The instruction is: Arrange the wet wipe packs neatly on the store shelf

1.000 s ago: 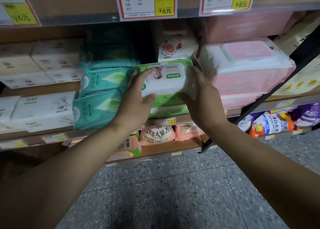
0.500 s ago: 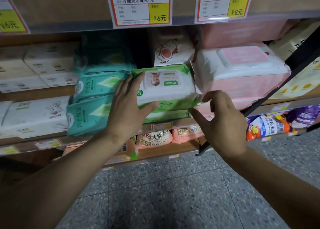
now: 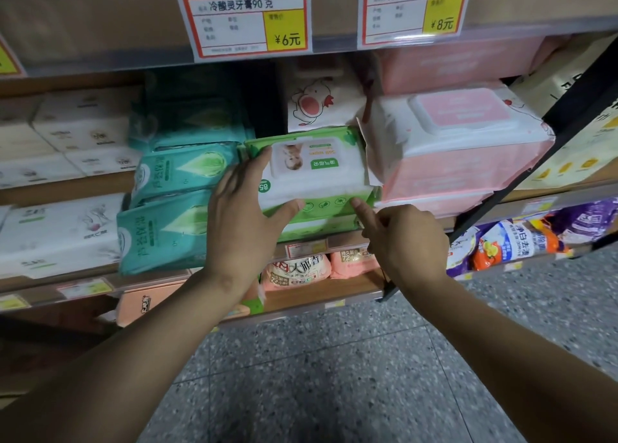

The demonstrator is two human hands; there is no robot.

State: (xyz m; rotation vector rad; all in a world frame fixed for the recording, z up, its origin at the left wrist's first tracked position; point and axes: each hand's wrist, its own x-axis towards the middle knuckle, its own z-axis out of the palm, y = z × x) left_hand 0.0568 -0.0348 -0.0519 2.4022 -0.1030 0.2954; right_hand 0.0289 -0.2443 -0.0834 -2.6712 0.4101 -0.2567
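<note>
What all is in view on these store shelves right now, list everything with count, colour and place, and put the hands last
green wipe pack: two, green and white, stacked mid-shelf, centre
teal wipe packs: at least three, teal, stacked left of the green ones
pink wipe packs: at least two, pink and white, stacked right of the green ones
white packs: several, white, far left
chick-print pack: one, white with red, behind the green stack
price tags: two fully seen, red and yellow, upper shelf edge
peach packs: several, peach, lower shelf
left hand: grips the top green pack's left end
right hand: forefinger at the pack's front right corner
</note>
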